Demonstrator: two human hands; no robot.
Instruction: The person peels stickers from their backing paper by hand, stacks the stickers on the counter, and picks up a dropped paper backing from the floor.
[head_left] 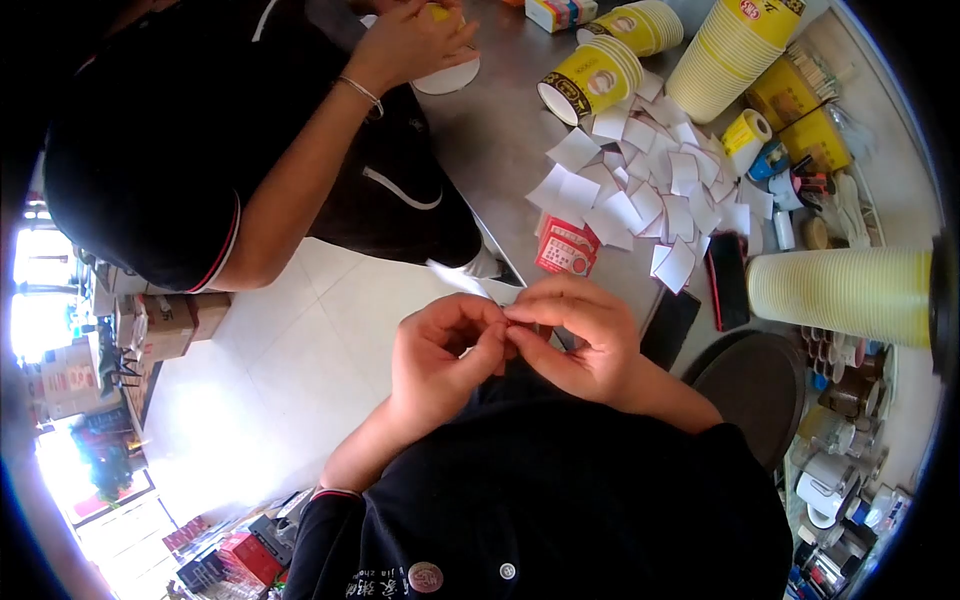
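Note:
My left hand (447, 352) and my right hand (585, 335) meet in front of my chest, fingertips pinched together. A thin white paper slip (458, 277) sticks out above the left fingers; its lower end is hidden by them. Whatever lies between the right fingertips is too small to make out. Beyond my right hand, many white square slips (655, 185) lie in a loose heap on the grey table (500, 165). Several red printed cards (567, 246) sit at the heap's near edge.
Yellow paper cups lie in stacks (592, 80) behind the heap, beside a taller stack (735, 55). Another cup stack (840, 297), a phone (727, 282) and a round dark seat (750, 390) are at right. A co-worker's hand (412, 45) is over a white-rimmed cup (448, 78).

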